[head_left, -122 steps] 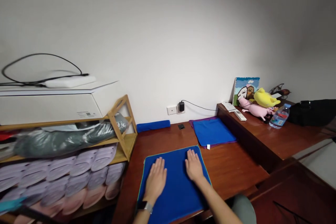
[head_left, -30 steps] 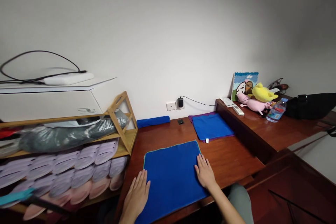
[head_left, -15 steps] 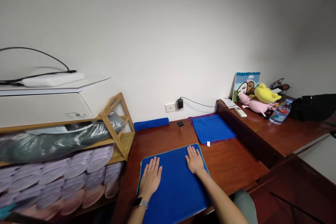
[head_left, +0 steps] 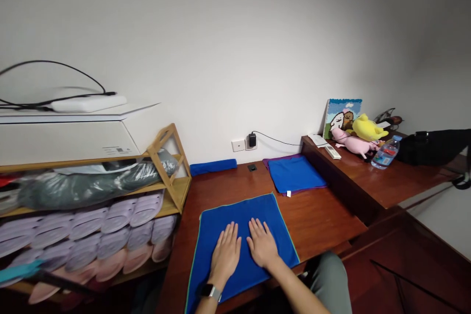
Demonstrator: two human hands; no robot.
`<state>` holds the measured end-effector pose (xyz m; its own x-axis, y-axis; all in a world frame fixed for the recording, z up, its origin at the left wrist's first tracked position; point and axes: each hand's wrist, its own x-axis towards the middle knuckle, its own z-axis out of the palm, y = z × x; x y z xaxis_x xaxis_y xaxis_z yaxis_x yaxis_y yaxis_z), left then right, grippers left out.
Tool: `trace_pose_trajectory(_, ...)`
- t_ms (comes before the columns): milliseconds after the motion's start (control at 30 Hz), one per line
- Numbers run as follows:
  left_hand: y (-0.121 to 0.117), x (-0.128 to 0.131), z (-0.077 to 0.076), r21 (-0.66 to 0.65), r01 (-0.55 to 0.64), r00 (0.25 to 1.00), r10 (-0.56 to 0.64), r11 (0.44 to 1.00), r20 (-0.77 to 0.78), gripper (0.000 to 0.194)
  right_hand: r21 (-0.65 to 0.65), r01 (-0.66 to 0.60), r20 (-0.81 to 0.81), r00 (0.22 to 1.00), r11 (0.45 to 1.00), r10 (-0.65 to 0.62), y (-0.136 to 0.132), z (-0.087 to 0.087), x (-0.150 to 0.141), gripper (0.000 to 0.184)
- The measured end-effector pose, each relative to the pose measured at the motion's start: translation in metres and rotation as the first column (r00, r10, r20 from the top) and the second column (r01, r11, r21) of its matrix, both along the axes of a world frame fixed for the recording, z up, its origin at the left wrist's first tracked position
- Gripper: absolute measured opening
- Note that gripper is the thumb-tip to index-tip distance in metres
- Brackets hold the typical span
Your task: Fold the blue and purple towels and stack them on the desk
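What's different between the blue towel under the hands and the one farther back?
The near towel lies under the left hand and right hand, while the far towel is untouched. The near towel looks larger than the far towel. The far towel sits on a purple cloth, while the near towel lies on the wooden desk. Both are blue and lie flat.

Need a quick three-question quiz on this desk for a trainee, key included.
1. True or false: the left hand and right hand both lie flat on the green-edged blue towel.
2. What lies under the folded blue towel? A) purple cloth B) remote C) bottle
3. Which wrist wears the watch?

Key: 1 true; 2 A; 3 left.
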<state>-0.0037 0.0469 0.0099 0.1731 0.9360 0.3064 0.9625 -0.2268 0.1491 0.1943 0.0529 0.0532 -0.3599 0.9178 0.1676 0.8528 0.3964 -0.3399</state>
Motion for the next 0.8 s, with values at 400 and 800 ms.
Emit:
trace_pose_trajectory(400,-0.006,-0.066,0.009,0.114,-0.192,0.981,0.192,0.975,0.010,0.069,-0.014,0.209,0.062,0.976,0.978,-0.208,0.018,0.019,0.046,0.062)
trace_pose_trajectory(800,0.065,-0.075,0.006,-0.048,-0.226,0.974,0.225,0.973,-0.035,0.070,-0.118,0.140,0.117,0.985,0.983,-0.126,0.100,0.010,0.025,0.064)
